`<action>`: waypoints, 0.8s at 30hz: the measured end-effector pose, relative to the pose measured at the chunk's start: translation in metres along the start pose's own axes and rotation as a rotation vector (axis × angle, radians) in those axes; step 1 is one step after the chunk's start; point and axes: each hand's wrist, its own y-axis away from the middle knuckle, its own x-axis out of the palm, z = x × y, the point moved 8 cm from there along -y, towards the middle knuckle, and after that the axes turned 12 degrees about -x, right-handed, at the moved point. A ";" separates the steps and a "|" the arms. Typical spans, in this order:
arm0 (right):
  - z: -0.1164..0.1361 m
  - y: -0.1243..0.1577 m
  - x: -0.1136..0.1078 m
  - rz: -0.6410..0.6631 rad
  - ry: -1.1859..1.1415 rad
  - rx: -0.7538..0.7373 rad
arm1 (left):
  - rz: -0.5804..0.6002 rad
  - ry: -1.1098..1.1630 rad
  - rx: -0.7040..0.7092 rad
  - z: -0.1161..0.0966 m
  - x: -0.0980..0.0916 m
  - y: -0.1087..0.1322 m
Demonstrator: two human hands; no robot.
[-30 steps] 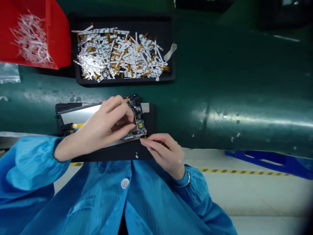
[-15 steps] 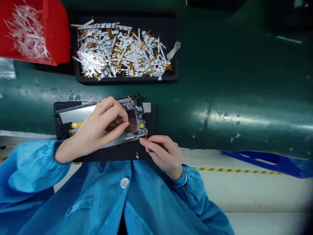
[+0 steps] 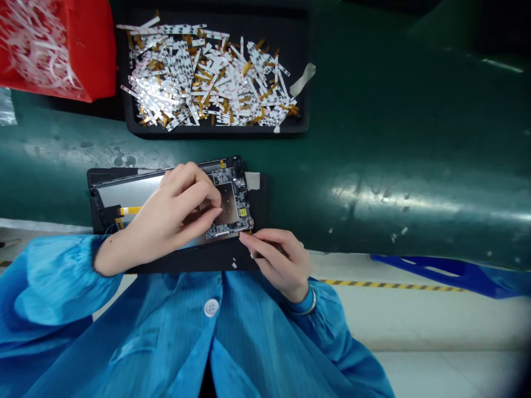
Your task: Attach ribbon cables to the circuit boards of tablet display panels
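Observation:
A tablet's open back lies on a black mat (image 3: 199, 260), showing a silver panel (image 3: 128, 193) and a dark circuit board (image 3: 232, 190) with a metal shield plate (image 3: 227, 203). A yellow flex strip (image 3: 129, 210) runs out from under my left hand (image 3: 176, 210). The fingertips of that hand are bunched at the shield's left edge, and whatever lies between them is hidden. My right hand (image 3: 277, 257) grips the board's lower edge with its fingertips.
A black tray (image 3: 215, 131) of white and amber strips sits just beyond the tablet, with a red bin (image 3: 95, 55) of white scraps at its left. Green machine casing (image 3: 394, 166) fills the right. A blue object (image 3: 440, 273) lies beyond yellow-black tape (image 3: 394, 285).
My left fingers have drawn back toward the shield's left edge, uncovering more of it. My right hand stays at the board's edge. The tray and bin sit higher in view.

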 end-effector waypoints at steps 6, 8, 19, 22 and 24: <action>-0.004 0.005 0.005 0.044 -0.029 0.024 | -0.008 -0.022 0.011 -0.001 0.000 0.001; -0.006 0.004 0.006 0.052 -0.083 0.050 | -0.008 -0.039 0.015 -0.001 0.001 0.001; -0.002 -0.008 0.008 0.104 -0.083 -0.014 | 0.031 -0.155 0.085 -0.003 0.009 0.004; -0.002 -0.008 0.010 0.080 -0.084 0.009 | 0.060 -0.162 0.146 -0.007 0.011 0.005; -0.004 -0.008 0.010 0.071 -0.110 0.046 | 0.088 -0.166 0.191 -0.010 0.013 0.007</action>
